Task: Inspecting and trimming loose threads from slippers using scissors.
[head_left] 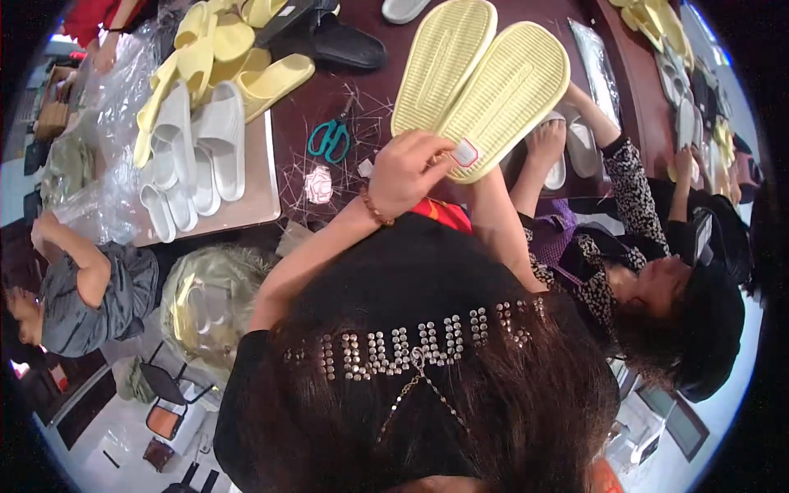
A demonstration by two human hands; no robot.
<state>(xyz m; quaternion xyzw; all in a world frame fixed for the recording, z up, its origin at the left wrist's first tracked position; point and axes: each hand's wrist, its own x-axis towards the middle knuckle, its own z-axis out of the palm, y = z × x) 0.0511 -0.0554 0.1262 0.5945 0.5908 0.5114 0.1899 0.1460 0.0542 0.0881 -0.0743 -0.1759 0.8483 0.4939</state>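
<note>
A pair of pale yellow slippers (511,90) is held up side by side, their ribbed soles showing. My right hand (491,182) reaches under the heel ends and grips them; its fingers are hidden behind the soles. A small white sticker with a red edge (465,153) lies at the heel of the right-hand slipper. My left hand (411,168), with a beaded bracelet at the wrist, has its thumb and fingers closed at that sticker's left edge. To the left of this hand, a small stack of red-edged stickers (318,185) rests on the dark table.
Teal-handled scissors (329,141) lie among scattered thin strips. Grey slippers (220,135), yellow slippers (275,85) and black slippers (349,45) are heaped at the left. A clear plastic bag (107,164) hangs over the left edge. Co-workers sit on both sides; one arm (542,156) handles grey slippers close at right.
</note>
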